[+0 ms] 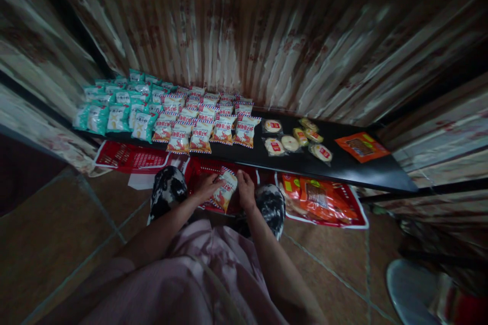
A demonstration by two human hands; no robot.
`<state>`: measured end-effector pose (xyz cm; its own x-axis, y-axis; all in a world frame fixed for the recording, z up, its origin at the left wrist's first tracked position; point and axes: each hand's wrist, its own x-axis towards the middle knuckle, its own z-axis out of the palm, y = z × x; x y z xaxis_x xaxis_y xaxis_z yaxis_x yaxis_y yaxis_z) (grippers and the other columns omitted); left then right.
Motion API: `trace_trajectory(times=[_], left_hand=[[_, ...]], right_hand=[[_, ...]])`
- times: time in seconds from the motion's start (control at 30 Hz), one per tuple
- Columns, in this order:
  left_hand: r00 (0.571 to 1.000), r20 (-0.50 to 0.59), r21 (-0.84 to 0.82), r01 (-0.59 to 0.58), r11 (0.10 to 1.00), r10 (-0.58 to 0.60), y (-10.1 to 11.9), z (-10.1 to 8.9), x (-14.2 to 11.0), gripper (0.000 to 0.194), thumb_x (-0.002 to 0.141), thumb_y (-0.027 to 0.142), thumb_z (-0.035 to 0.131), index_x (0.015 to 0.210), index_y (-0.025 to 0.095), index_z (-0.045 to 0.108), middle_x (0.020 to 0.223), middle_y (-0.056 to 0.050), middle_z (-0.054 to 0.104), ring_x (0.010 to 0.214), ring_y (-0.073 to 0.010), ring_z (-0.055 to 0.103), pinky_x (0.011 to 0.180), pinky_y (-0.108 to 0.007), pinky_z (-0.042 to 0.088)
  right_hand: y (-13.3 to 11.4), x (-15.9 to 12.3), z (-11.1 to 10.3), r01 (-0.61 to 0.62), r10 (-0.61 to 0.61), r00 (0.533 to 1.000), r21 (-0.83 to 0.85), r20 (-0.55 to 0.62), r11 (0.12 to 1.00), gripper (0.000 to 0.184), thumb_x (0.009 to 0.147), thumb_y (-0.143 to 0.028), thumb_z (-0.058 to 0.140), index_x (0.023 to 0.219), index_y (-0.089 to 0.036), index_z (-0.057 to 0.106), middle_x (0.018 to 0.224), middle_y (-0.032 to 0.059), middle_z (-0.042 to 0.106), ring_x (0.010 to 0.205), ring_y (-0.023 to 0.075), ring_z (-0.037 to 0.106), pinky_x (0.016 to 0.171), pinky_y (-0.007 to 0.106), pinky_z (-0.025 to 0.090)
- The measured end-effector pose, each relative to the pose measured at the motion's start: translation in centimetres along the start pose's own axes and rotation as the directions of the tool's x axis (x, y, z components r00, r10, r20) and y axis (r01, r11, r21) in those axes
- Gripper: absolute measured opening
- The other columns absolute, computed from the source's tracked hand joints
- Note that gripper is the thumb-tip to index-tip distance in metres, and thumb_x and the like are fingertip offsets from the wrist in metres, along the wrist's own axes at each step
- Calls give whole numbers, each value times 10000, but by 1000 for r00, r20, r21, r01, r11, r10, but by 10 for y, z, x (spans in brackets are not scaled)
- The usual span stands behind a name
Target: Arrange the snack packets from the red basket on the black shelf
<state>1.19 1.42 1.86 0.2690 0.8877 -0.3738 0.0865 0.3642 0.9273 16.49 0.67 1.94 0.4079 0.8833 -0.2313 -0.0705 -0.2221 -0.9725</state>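
Observation:
A white and orange snack bag (227, 188) with a striped top edge is held low in front of me, above a red basket (196, 170) between my knees. My left hand (208, 186) is closed on the bag's left side. On its right edge, my right hand (246, 189) is closed too, its fingers curled by the bag's upper corner. Just beyond, matching snack bags (201, 134) stand in rows on a black shelf (244, 156). The print on the bag in my hands is partly covered by my fingers.
Teal snack bags (118, 118) fill the shelf's left end. Round wrapped pastries (274, 146) and an orange packet (362, 146) lie to the right. Red baskets (131, 156) stand below the shelf; the right one holds orange packets (316, 194). Pleated curtain (229, 35) hangs behind.

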Motion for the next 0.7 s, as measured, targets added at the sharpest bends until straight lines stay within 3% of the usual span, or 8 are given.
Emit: trace_trajectory(times=[0.2,0.37,0.57,0.7], left_hand=[[994,-101,183,-29,983,49,8,6,-8,274,801,397,598,940,163,631,882,-35,692,802,-169,650,719,-248,490],[987,-155,239,0,971,38,8,5,-12,268,838,373,550,978,166,647,934,-44,703,851,-172,649,760,-244,481],[970,-241,284,47,958,24,5,8,-13,317,884,426,480,1009,182,639,958,-59,699,895,-177,646,792,-242,465],[957,-288,317,72,946,24,4,12,-13,341,894,448,464,1007,176,635,943,-84,699,914,-207,646,819,-273,454]], right_hand=[[5,-6,2,-26,25,1000,23,8,999,653,698,-630,592,1131,-142,578,975,84,685,838,203,631,731,296,493],[4,-20,8,-93,90,995,100,37,991,657,698,-595,612,1182,-155,543,1014,88,685,839,211,653,716,299,515],[6,-45,12,-205,154,957,201,244,958,570,737,-583,586,1152,-194,553,954,59,714,798,223,678,674,314,533],[5,-59,9,-122,86,961,126,262,984,564,747,-567,604,1179,-208,564,985,59,716,861,235,679,712,321,542]])
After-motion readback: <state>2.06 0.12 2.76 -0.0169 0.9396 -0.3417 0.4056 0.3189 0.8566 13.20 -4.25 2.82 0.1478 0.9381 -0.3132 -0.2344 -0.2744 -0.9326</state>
